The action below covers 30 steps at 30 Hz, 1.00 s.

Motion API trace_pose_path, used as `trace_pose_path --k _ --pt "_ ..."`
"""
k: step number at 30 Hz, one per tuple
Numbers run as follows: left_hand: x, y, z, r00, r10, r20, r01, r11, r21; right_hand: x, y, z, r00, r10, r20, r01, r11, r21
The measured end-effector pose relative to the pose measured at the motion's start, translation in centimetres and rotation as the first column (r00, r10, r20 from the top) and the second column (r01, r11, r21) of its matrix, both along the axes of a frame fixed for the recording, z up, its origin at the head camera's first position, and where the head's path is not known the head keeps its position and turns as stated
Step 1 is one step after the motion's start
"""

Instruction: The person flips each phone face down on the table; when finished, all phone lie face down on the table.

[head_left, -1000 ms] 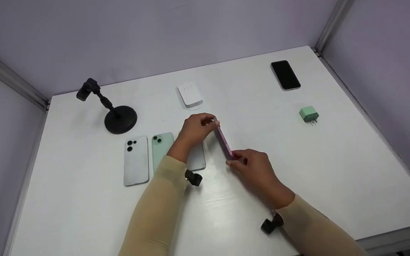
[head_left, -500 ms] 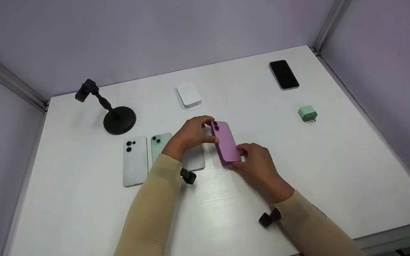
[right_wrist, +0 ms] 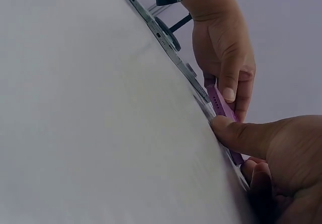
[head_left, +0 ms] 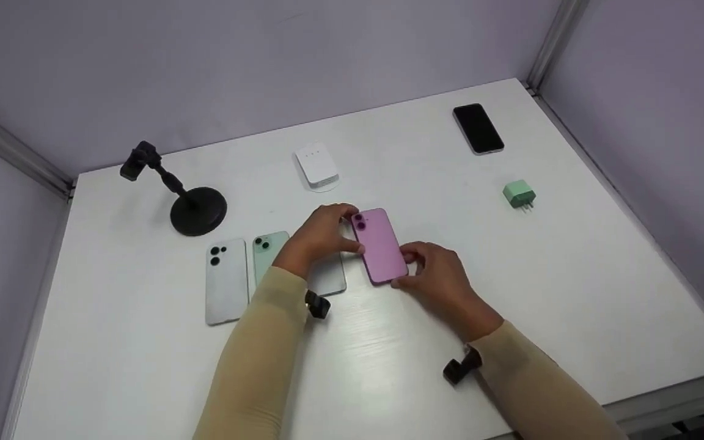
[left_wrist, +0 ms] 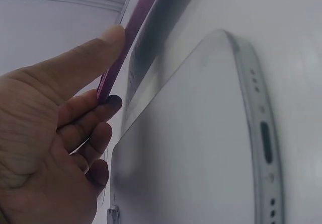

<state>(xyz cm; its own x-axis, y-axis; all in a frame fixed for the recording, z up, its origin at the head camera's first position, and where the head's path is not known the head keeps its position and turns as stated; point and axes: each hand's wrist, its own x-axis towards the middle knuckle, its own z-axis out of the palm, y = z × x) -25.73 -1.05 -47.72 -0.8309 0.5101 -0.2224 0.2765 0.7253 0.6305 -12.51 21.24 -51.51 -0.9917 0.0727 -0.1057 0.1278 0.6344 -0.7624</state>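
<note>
A pink phone (head_left: 381, 247) lies back up near the middle of the table, its twin cameras at the far left corner. My left hand (head_left: 318, 235) pinches its far left part, thumb on the near long edge and fingertips at the far end. My right hand (head_left: 440, 281) holds the near right corner between thumb and fingers. In the left wrist view a shadow shows below the pink edge (left_wrist: 132, 38); whether the phone touches the table everywhere, I cannot tell. Close by on the left, a pale phone (head_left: 330, 278) is partly hidden by my left hand and wrist.
Left of my arm lie a mint green phone (head_left: 267, 253), partly covered, and a white phone (head_left: 226, 284). A black phone stand (head_left: 199, 211) stands back left, a white box-like device (head_left: 317, 165) behind my hands. A dark-screened phone (head_left: 478, 128) and green charger (head_left: 519, 194) lie right.
The pink phone has turned from standing on its edge to lying back up, with both hands still holding it. The view has shifted slightly.
</note>
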Motion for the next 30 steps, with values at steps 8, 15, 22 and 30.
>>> trace_pose_path --k 8,15,22,30 --pt "0.4 -1.0 -0.5 0.999 0.038 -0.026 -0.04 0.996 -0.078 0.1 -1.2 -0.6 0.999 0.029 -0.015 -0.028 0.998 0.054" --pt "1.2 -1.3 -0.6 0.993 0.004 -0.118 -0.027 0.98 -0.196 0.2 -1.6 -1.2 0.991 0.108 -0.082 -0.095 0.984 0.152" --pt "1.9 0.0 0.0 0.978 -0.016 -0.21 -0.045 0.959 -0.281 -0.2 -1.0 -0.3 0.982 0.163 -0.096 -0.141 0.969 0.205" --pt "1.8 0.5 -0.2 0.978 -0.028 -0.205 -0.032 0.959 -0.28 -4.6 4.4 2.0 0.986 0.097 -0.136 -0.081 0.99 0.119"
